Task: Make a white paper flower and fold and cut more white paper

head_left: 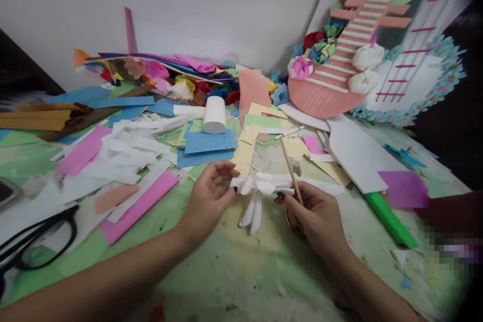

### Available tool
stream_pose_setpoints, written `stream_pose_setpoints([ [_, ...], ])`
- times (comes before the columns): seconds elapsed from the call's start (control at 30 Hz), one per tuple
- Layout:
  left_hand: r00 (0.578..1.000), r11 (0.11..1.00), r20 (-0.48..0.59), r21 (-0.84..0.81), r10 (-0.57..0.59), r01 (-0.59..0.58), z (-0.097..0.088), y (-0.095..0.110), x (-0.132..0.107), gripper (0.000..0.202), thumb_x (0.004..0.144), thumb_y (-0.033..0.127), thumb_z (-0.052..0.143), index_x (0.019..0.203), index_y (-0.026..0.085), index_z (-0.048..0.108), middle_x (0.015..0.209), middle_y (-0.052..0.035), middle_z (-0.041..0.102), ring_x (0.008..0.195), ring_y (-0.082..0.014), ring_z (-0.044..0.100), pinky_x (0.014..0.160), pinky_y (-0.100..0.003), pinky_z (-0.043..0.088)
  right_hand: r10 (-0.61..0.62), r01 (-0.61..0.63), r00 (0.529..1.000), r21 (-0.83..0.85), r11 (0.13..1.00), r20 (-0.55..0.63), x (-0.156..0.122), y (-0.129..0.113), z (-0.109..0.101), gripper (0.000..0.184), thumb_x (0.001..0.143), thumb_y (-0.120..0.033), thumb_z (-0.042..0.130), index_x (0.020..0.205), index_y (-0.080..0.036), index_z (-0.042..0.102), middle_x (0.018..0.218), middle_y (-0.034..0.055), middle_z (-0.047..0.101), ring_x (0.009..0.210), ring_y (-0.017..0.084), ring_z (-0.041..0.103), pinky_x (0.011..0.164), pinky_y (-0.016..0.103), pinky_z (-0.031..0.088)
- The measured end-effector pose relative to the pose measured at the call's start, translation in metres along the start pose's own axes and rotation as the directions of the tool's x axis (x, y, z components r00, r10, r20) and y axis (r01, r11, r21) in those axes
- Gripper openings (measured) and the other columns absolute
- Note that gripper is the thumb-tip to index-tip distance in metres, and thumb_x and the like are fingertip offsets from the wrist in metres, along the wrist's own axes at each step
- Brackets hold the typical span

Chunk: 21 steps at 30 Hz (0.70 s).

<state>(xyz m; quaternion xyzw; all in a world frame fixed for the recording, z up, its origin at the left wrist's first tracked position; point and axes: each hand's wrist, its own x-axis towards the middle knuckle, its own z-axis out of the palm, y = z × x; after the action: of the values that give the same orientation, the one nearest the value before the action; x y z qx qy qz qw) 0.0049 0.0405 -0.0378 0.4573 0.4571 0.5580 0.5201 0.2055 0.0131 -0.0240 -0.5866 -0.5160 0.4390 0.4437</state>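
A: Head view first. Seen at the left hand (207, 196)?

B: Pinched one end of a white paper bundle (260, 187) between thumb and fingertips, grip closed on it, other fingers spread loose.

A: And at the right hand (315, 214)?

B: Held the other end of the same bundle, and also a thin wooden stick (290, 170) that leaned up and away from the fingers. Grip closed on both. Dark polish on the nails.

A: Where was the bundle?

B: Between the two hands, just above the green counter (211, 261), in the middle of the view. Two white strips hung down from its centre.

A: Around the hands?

B: Behind them, yellow paper pieces (245, 153) and blue sheets (209, 143), with a white roll (215, 114) standing on the blue. To the left, a heap of white scraps (128, 153) and a pink strip (138, 207). Black glasses (35, 239) near the left edge. To the right, a white card (358, 153), a purple square (403, 188) and a green bar (388, 219). Far right, leaning against the wall, a pink paper guitar (332, 85) with paper flowers.

A: Any other view?

B: None, only the head view.
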Motion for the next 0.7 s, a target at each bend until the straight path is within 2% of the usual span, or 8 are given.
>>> stream_pose_setpoints([
  [0.13, 0.998, 0.996, 0.000, 0.070, 0.059, -0.059, 0.0008, 0.0040, -0.0058, 0.033, 0.072, 0.011, 0.071, 0.101, 0.021, 0.060, 0.094, -0.0043, 0.064, 0.093, -0.0174, 0.063, 0.075, -0.024, 0.055, -0.145, 0.131, 0.989, -0.282, 0.951, -0.030, -0.0049, 0.0009, 0.0001, 0.019, 0.078, -0.037, 0.064, 0.075, -0.019, 0.071, 0.051, -0.0016, 0.050, 0.044, 0.010, 0.040, 0.040, 0.023, 0.030],
  [0.2, 0.995, 0.986, 0.010, 0.132, 0.103, -0.103, 0.0008, 0.0060, -0.0081, 0.028, 0.075, 0.010, 0.066, 0.100, 0.021, 0.060, 0.092, -0.0029, 0.064, 0.086, -0.0143, 0.064, 0.074, -0.022, 0.055, -0.147, 0.138, 0.989, -0.356, 0.924, 0.002, -0.0067, 0.0004, -0.0001, 0.020, 0.081, -0.035, 0.061, 0.074, -0.019, 0.071, 0.051, -0.0015, 0.049, 0.046, 0.010, 0.041, 0.043, 0.022, 0.032],
  [0.27, 0.988, 0.975, 0.018, 0.161, 0.150, -0.151, 0.0003, 0.0074, -0.0085, 0.026, 0.078, 0.009, 0.063, 0.100, 0.022, 0.060, 0.092, -0.0017, 0.063, 0.081, -0.0118, 0.065, 0.073, -0.020, 0.055, -0.114, 0.124, 0.992, -0.360, 0.925, 0.049, -0.0071, 0.0004, -0.0008, 0.023, 0.083, -0.035, 0.059, 0.073, -0.018, 0.070, 0.051, -0.0014, 0.050, 0.047, 0.010, 0.042, 0.044, 0.022, 0.033],
  [0.37, 0.984, 0.973, 0.024, 0.143, 0.179, -0.181, -0.0005, 0.0077, -0.0064, 0.024, 0.080, 0.010, 0.061, 0.101, 0.023, 0.058, 0.094, -0.0013, 0.062, 0.085, -0.0116, 0.065, 0.076, -0.020, 0.055, -0.032, 0.041, 0.999, -0.280, 0.959, 0.037, -0.0052, 0.0002, -0.0016, 0.025, 0.082, -0.038, 0.061, 0.070, -0.017, 0.068, 0.048, -0.0026, 0.047, 0.044, 0.009, 0.040, 0.041, 0.020, 0.030],
  [0.43, 0.985, 0.975, -0.013, 0.148, 0.170, -0.166, -0.0009, 0.0067, -0.0049, 0.020, 0.082, 0.012, 0.061, 0.098, 0.023, 0.057, 0.092, -0.0006, 0.060, 0.086, -0.0110, 0.064, 0.077, -0.019, 0.055, 0.055, -0.056, 0.998, -0.149, 0.987, -0.011, -0.0032, -0.0015, -0.0011, 0.027, 0.080, -0.042, 0.063, 0.071, -0.016, 0.065, 0.044, -0.0042, 0.044, 0.039, 0.008, 0.037, 0.037, 0.019, 0.027],
  [0.5, 0.989, 0.976, -0.034, 0.173, 0.143, -0.135, -0.0011, 0.0054, -0.0045, 0.013, 0.083, 0.016, 0.060, 0.093, 0.022, 0.055, 0.086, 0.0007, 0.057, 0.080, -0.0094, 0.062, 0.071, -0.017, 0.054, 0.142, -0.142, 0.989, 0.005, 0.990, -0.042, -0.0016, -0.0041, 0.0002, 0.030, 0.078, -0.045, 0.065, 0.072, -0.016, 0.062, 0.040, -0.0054, 0.043, 0.034, 0.007, 0.034, 0.034, 0.018, 0.025],
  [0.6, 0.996, 0.968, 0.069, 0.242, 0.054, -0.070, -0.0010, 0.0045, -0.0062, 0.011, 0.084, 0.024, 0.061, 0.091, 0.021, 0.053, 0.085, -0.0002, 0.056, 0.076, -0.0108, 0.061, 0.065, -0.020, 0.053, 0.188, -0.177, 0.980, 0.146, 0.973, -0.064, -0.0010, -0.0078, 0.0023, 0.033, 0.075, -0.047, 0.067, 0.072, -0.015, 0.060, 0.037, -0.0056, 0.044, 0.030, 0.006, 0.033, 0.032, 0.018, 0.023],
  [0.7, 0.979, 0.934, 0.200, 0.343, 0.028, -0.097, -0.0009, 0.0053, -0.0079, 0.021, 0.082, 0.030, 0.063, 0.097, 0.020, 0.054, 0.097, -0.0045, 0.060, 0.089, -0.0163, 0.062, 0.076, -0.027, 0.054, 0.143, -0.128, 0.986, 0.157, 0.979, -0.088, -0.0028, -0.0088, 0.0041, 0.031, 0.073, -0.044, 0.069, 0.073, -0.015, 0.061, 0.036, -0.0065, 0.043, 0.030, 0.006, 0.032, 0.031, 0.018, 0.022],
])
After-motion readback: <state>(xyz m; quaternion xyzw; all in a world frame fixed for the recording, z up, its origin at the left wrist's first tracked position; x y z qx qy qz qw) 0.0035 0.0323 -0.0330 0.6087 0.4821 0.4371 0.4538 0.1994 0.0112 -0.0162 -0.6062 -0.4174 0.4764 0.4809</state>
